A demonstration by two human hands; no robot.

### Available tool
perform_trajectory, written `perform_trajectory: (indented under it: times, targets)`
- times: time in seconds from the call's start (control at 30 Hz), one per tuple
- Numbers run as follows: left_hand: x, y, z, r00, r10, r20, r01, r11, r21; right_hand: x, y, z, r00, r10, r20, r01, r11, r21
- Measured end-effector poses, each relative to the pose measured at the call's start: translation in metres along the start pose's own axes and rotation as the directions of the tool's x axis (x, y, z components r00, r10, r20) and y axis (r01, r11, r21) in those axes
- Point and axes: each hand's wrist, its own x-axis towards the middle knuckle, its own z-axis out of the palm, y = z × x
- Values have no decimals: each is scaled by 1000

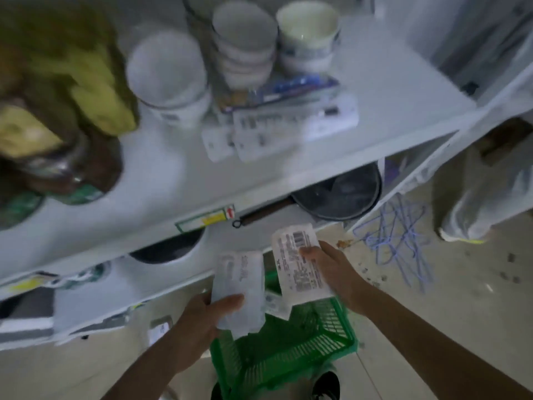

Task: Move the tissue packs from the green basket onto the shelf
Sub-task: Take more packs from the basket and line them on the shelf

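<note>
Green plastic basket on the floor below the shelf's front edge. Left hand clamped on one tissue pack, right hand clamped on another, barcoded pack, both above the basket. Further packs lying near the white shelf's front edge, beside stacked bowls.
</note>
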Motion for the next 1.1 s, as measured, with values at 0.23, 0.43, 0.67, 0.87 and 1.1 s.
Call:
perform_trajectory:
  times: [0.23,0.43,0.67,0.87,1.1]
  targets:
    - [-137,94,13,998,42,-48,-42,999,19,-102,-113,19,1000,3,-9,-3,1000,-20]
    - [-235,133,22,990,87,-107,-93,994,-52,-167,-170,41,1000,-30,5,30,999,10]
    - [-324,187,42,964,238,-123,-255,955,-150,-218,-256,57,992,-66,111,53,992,112]
    - [-362,224,37,920,376,-114,-389,911,-136,-247,-301,67,970,-127,209,87,978,192]
    - [-404,240,26,897,438,-57,-441,895,-64,-288,-332,96,958,-149,246,118,984,135]
